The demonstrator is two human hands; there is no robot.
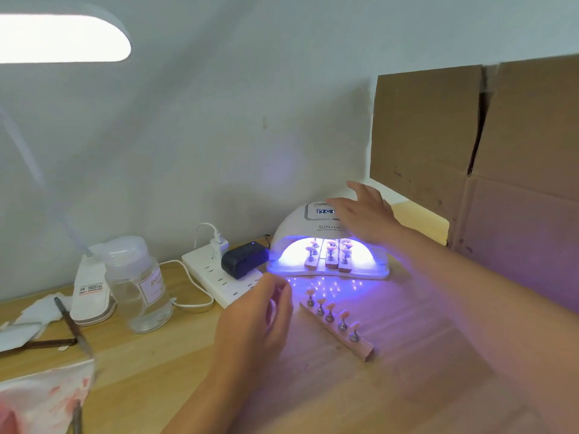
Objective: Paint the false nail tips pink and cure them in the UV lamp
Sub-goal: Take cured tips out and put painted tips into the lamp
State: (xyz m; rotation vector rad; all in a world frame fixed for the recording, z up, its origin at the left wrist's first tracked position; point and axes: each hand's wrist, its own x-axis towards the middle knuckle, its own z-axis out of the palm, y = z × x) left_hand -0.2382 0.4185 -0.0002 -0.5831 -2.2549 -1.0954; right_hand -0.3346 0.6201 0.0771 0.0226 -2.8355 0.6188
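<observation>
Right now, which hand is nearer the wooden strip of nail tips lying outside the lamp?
Left. The left hand hovers just beside the wooden strip of pink nail tips, at its left. The right hand is farther back, above the white glowing UV lamp.

Head camera looks forward and down, near the table [313, 402].

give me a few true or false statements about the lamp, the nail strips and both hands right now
1. The UV lamp is lit. True.
2. Three nail strips sit inside the lamp. True.
3. The strip outside the lamp is held in the left hand. False: it lies on the table, and the hand beside it holds nothing.
4. The right hand is down on the table. False: it is spread open over the lamp's top.
5. The clear bottle stands right of the lamp. False: left of it.
</observation>
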